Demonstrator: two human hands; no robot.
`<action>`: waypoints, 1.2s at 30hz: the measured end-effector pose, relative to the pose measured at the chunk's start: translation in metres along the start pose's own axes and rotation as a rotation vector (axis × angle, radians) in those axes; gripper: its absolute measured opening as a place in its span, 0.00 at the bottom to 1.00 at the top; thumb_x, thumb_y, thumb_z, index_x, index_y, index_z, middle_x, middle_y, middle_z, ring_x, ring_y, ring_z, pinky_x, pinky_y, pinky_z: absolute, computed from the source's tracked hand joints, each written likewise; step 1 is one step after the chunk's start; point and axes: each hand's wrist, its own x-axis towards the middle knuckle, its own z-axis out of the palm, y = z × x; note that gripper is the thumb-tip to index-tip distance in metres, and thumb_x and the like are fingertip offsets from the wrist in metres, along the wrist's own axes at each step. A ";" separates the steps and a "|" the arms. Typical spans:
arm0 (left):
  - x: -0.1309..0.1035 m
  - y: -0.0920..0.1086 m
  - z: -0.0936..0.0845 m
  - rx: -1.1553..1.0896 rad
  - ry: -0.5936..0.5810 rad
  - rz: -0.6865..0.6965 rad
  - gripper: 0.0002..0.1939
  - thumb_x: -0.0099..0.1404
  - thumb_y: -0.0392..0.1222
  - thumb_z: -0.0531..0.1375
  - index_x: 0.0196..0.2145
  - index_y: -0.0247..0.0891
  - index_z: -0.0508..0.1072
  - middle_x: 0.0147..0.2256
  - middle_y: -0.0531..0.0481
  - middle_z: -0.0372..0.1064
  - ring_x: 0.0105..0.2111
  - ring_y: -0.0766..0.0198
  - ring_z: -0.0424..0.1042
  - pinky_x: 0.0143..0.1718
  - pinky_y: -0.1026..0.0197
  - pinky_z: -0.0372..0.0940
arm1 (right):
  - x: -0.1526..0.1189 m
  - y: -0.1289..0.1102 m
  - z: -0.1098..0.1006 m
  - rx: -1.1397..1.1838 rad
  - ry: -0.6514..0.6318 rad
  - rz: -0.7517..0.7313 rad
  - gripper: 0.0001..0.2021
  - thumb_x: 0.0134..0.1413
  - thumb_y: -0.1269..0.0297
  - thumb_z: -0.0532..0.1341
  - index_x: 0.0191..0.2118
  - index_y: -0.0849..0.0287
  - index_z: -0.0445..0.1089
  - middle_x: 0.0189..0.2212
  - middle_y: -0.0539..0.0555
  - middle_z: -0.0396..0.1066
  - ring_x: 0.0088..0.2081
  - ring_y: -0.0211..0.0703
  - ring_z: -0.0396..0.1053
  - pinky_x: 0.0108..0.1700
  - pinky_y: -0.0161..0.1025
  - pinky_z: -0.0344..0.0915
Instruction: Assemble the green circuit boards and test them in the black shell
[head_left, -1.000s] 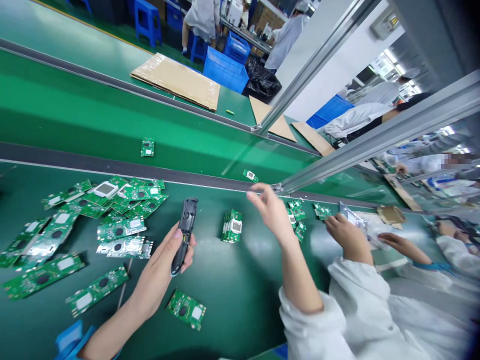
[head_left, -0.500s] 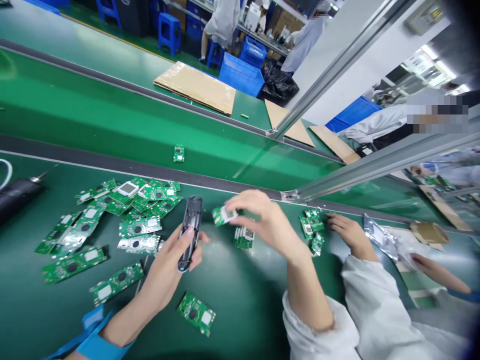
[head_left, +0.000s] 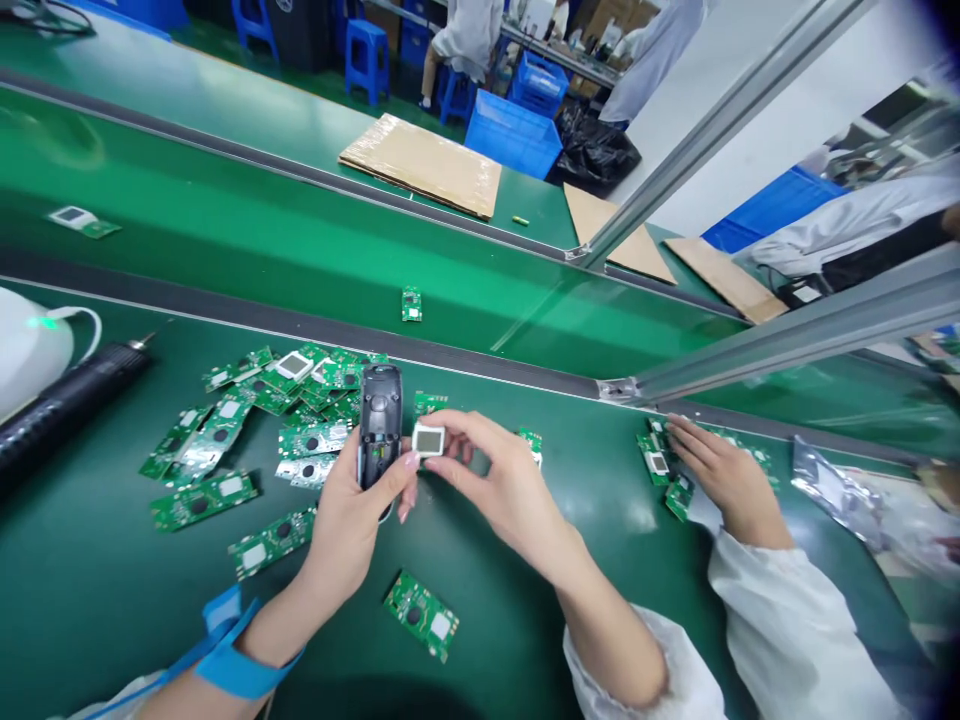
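Observation:
My left hand [head_left: 341, 525], wearing a blue wrist strap [head_left: 244, 655], is closed around a black plastic housing [head_left: 381, 412] held upright with its hollow inner side facing me. Between the thumb and fingers of my right hand [head_left: 517, 490] is a small circuit board with a white-framed display [head_left: 429, 441], close beside the housing's right edge. A pile of green circuit boards [head_left: 311, 439] lies left of my hands. Another circuit board [head_left: 422, 613] lies alone on the green bench [head_left: 525, 640] below them. Small boards [head_left: 531, 446] are partly hidden behind my right hand.
At left lie a black electric screwdriver [head_left: 75, 400] and a white rounded device [head_left: 30, 345]. A green belt [head_left: 300, 270] behind the bench carries small boards. A co-worker's hand [head_left: 731, 485] rests near small boards [head_left: 660, 462] at right. Metal frame posts [head_left: 720, 130] rise beyond.
My right hand has brought the small display board left, next to the housing, and its display now faces me. The co-worker's hand has moved over the boards at right. The view has shifted.

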 end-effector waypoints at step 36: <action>0.000 0.000 -0.001 -0.207 -0.224 -0.258 0.20 0.69 0.56 0.55 0.30 0.35 0.68 0.14 0.56 0.58 0.16 0.71 0.53 0.19 0.67 0.51 | 0.002 0.000 0.019 -0.013 0.234 -0.030 0.14 0.57 0.72 0.63 0.48 0.51 0.71 0.37 0.51 0.66 0.41 0.42 0.66 0.46 0.41 0.66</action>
